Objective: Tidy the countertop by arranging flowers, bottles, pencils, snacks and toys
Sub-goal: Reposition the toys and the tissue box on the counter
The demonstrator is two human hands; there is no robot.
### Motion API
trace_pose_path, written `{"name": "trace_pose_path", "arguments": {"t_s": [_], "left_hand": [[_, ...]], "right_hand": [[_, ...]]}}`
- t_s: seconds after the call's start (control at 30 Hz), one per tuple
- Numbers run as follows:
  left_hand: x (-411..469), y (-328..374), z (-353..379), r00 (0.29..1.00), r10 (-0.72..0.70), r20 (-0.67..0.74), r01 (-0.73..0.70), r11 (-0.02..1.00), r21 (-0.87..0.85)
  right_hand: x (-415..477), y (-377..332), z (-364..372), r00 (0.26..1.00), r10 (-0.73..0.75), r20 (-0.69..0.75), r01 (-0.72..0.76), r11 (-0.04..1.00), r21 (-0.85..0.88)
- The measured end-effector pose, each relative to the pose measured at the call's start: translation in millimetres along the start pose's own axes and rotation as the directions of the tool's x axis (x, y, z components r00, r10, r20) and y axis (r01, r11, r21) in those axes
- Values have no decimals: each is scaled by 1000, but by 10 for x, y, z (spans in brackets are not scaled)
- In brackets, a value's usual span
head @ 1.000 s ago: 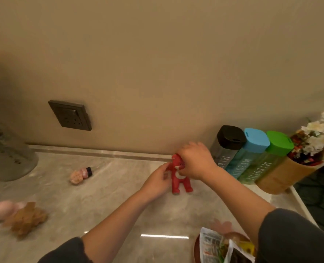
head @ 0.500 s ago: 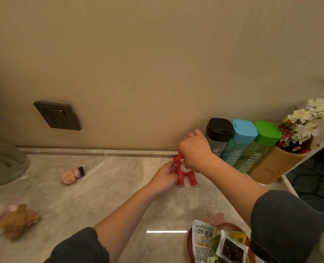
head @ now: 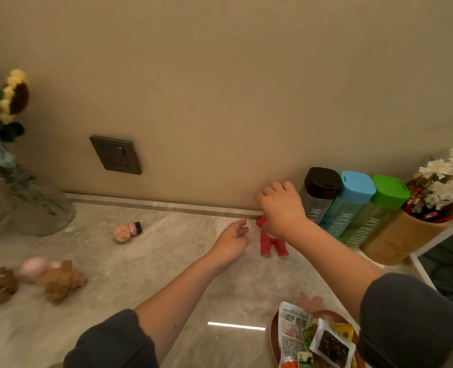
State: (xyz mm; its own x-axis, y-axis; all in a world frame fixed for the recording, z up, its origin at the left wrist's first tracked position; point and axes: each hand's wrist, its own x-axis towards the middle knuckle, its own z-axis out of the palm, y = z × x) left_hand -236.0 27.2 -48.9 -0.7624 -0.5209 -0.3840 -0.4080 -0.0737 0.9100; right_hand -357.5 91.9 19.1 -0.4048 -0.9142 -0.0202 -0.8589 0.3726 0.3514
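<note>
A small red toy figure (head: 270, 241) stands upright on the marble countertop (head: 167, 261) near the back wall. My right hand (head: 280, 208) grips its upper part from above. A little to the toy's left, my left hand (head: 232, 239) rests apart from it, fingers loosely curled and holding nothing. Just right of the toy stand three bottles with black (head: 317, 192), blue (head: 349, 203) and green (head: 376, 211) caps, then a brown pot (head: 395, 240) of pencils and white flowers (head: 443, 176).
A small pink doll (head: 127, 231) lies left of centre. A pink toy (head: 34, 268) and brown plush toys (head: 60, 281) lie at the left. A glass vase (head: 39, 208) with crocheted flowers stands far left. Snack packets fill a red tray (head: 273, 338) at the front right. The counter's right edge (head: 422, 269) is close.
My left hand has let go of the red toy and drawn back to its left. My right hand still holds the toy, which stands closer to the wall.
</note>
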Motion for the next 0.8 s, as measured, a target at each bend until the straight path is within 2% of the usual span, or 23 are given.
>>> {"name": "trace_pose_path", "arguments": {"t_s": [0.17,0.33,0.6,0.8], "left_hand": [[-333,13,-218,977,37,-212,-66,989,-131],[-794,-119,-562,909,49,-413,-127,978,-164],[-1571,-580,-1092,728,-52,-684,-155,959,-238],[-1987,-810,-1517,645,-86,-759,-140,963,-229]], "right_hand": [[-131,-334,-145,987,20,-161,29,954,298],[-274,-795,-231,988,6,-154,79,838,540],[-313,-1642,-443,972,-174,-158,235,668,707],[-299,-2255,-579,949,-286,-133,280,570,772]]}}
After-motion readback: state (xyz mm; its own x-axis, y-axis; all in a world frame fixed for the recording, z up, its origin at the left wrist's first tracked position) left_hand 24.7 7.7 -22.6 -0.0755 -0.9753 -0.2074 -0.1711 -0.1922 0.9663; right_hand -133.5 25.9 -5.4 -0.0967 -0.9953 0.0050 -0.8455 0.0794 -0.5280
